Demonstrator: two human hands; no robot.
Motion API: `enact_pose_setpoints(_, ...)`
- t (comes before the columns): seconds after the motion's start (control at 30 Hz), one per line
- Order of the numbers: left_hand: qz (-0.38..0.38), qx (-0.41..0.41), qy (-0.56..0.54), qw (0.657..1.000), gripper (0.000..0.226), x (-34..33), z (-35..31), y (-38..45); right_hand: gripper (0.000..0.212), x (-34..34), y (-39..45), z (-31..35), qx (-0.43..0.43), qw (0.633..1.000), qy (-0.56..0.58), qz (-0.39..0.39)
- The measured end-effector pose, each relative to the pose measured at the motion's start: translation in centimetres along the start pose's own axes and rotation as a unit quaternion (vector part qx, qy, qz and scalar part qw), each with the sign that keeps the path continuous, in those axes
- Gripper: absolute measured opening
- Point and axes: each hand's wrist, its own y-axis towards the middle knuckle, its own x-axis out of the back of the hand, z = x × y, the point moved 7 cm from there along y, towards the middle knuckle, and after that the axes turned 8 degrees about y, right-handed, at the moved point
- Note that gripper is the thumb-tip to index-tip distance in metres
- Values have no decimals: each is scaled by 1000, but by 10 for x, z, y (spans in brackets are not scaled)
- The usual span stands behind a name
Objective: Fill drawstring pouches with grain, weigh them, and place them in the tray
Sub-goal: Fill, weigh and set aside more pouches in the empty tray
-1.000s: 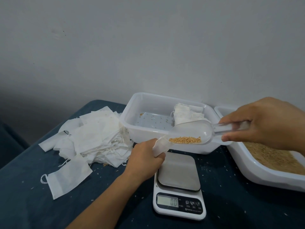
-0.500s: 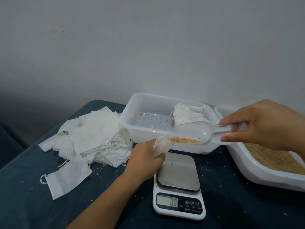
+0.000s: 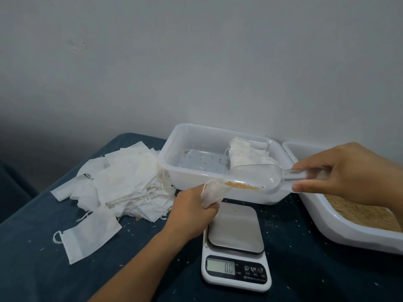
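The pouch point(image 3: 211, 194) I was watching sat bunched in the left hand point(image 3: 193, 211), its fingers curled tight around the lower part of the cloth so that only the open mouth stood up, held above the near left corner of the scale's steel plate. Touching that mouth was the lip of a clear plastic scoop point(image 3: 254, 177), tilted down toward it, with a thin line of golden grain point(image 3: 241, 185) lying along its lower edge. The right hand point(image 3: 346, 173) held the scoop by its handle, thumb below and fingers curled over the top, pinching it.

Under both hands stood the white kitchen scale point(image 3: 236, 253); its display read 0.0 (one or two loose grains lay on the plate). Just behind it was the white tray point(image 3: 172, 155), with a few filled pouches point(image 3: 244, 152) stacked in its far right corner and scattered grains on its floor. To the right, a second white tub point(image 3: 340, 233) held a bed of grain and ran out of the picture.

Left of the tray lay a loose heap of empty pouches point(image 3: 122, 179) with their strings tangled, and one single pouch point(image 3: 88, 238) lay apart, nearer me. All of it rested on a dark blue desk point(image 3: 32, 275) speckled with spilled grains, against a pale grey wall point(image 3: 196, 62).
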Motion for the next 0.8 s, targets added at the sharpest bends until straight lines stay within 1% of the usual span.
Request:
enact_pose_setpoints(0.1,3,20,-19,1000,21,-1,1,-1,39,-7,-5,-8,-14,998,54,-13)
enact_pose_setpoints(0.2,4,47,-49,998,19,0,2,-2,32,-13,-9,-18,-18,994,103,-29)
enact_pose_setpoints(0.3,7,66,-78,995,17,1,3,-2,31,-11,-13,-43,-36,987,136,-73)
enact_pose_setpoints(0.33,11,68,-91,993,17,1,3,-2,33,-10,-14,-57,-55,984,140,-97)
enact_pose_setpoints(0.4,25,68,-114,991,19,-1,1,-3,45,-3,-18,-95,-106,971,133,-167)
enact_pose_setpoints(0.47,44,72,-146,986,28,-3,-1,-3,56,4,-21,-139,-169,952,94,-237)
enact_pose_setpoints(0.5,53,73,-165,982,30,-5,-3,-3,61,6,-21,-161,-199,942,66,-261)
enact_pose_setpoints(0.53,60,72,-186,978,29,-6,-4,-4,60,5,-18,-181,-228,937,39,-263)
enact_pose_setpoints(0.57,64,70,-206,974,24,-7,-6,-4,53,2,-15,-198,-262,934,15,-242)
enact_pose_setpoints(0.63,61,70,-232,968,14,-7,-11,-5,43,-9,-10,-223,-345,924,-24,-163)
enact_pose_setpoints(0.67,57,77,-245,965,12,-7,-12,-5,41,-15,-8,-230,-375,918,-39,-123)
enact_pose_setpoints(0.73,48,104,-285,951,12,-10,-11,-5,46,-24,-8,-234,-403,911,-58,-66)
enact_pose_setpoints(0.8,51,129,-329,934,13,-13,-10,-5,52,-31,-7,-229,-405,910,-86,-29)
